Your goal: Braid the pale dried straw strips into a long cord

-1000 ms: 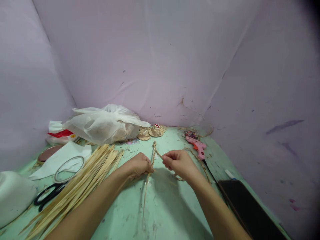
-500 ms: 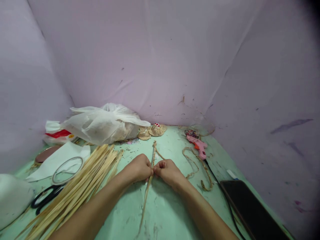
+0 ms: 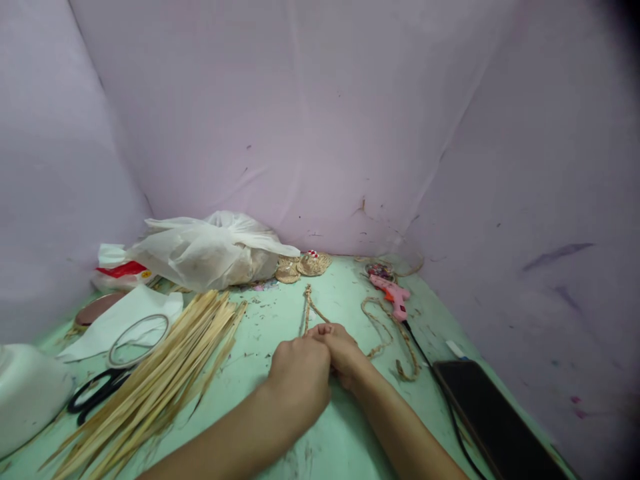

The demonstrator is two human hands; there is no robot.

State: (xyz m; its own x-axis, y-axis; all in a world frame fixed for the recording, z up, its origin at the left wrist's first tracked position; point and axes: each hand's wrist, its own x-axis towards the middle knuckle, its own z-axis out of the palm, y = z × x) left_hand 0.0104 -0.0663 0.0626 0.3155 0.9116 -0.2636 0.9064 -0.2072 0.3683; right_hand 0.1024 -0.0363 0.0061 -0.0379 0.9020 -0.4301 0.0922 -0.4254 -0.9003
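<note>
A thin twisted straw cord point(image 3: 307, 312) runs toward me from a knotted far end on the green tabletop, and a second length slants from that knot to my right hand. My left hand point(image 3: 301, 375) is closed in a fist around the near part of the cord, its back turned to me, hiding its fingertips. Touching it, my right hand point(image 3: 341, 350) pinches the cord with thumb and fingers. The cord's loose near end is hidden behind my left hand and forearm.
Dry straw strips point(image 3: 165, 373), black-handled scissors point(image 3: 95, 397) and a white ring point(image 3: 139, 340) lie left. Behind are a white plastic bag point(image 3: 210, 250) and woven straw pieces point(image 3: 313, 265). A pink glue gun point(image 3: 393, 293), braided cord point(image 3: 407, 350) and black phone point(image 3: 495, 420) lie right.
My left hand has moved toward me and right, turning so its back covers the cord below. My right hand stays close to the same spot. The view has shifted slightly.
</note>
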